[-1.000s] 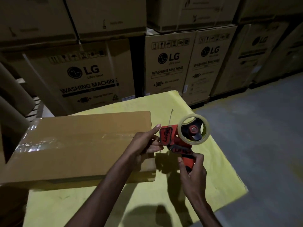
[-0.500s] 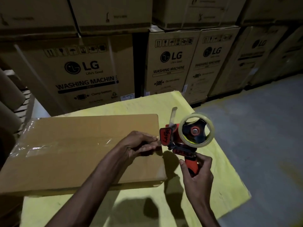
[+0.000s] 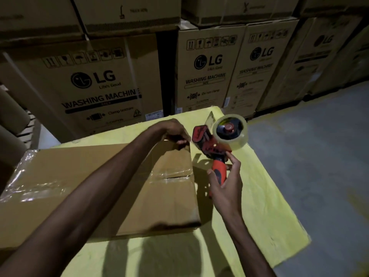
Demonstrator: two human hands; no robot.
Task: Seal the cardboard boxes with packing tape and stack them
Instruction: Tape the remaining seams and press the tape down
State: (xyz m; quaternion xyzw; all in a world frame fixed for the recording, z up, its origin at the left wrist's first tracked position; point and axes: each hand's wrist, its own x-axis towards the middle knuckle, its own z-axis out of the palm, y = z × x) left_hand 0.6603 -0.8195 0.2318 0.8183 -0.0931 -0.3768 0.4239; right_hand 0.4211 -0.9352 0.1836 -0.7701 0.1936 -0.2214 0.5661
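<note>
Fingers [image 3: 180,141] of the left hand [image 3: 173,132] are curled close together at the far right corner of the cardboard box [image 3: 99,186], as if they pinch the free tape end, but the clear film is too faint to be sure. Right hand [image 3: 225,188] holds the tape dispenser [image 3: 207,144] by its orange handle in a rather loose grip, with one finger stretched up along the body, and the tape roll [image 3: 237,140] stands just beyond the box edge. The box lies flat on the yellow cover [image 3: 269,196], with shiny tape along its middle seam [image 3: 175,177], where a dark gap shows near the right end. Large printed cartons [image 3: 99,82] stand behind. I think a new strip is about to start at this corner. The risk is that the loose grip lets the dispenser turn, so the strip goes down crooked or wrinkled. The film may also stick to the fingers or fold onto itself if the end is not pressed onto the cardboard first. With the open gap, the flap may lift under the pull.
</note>
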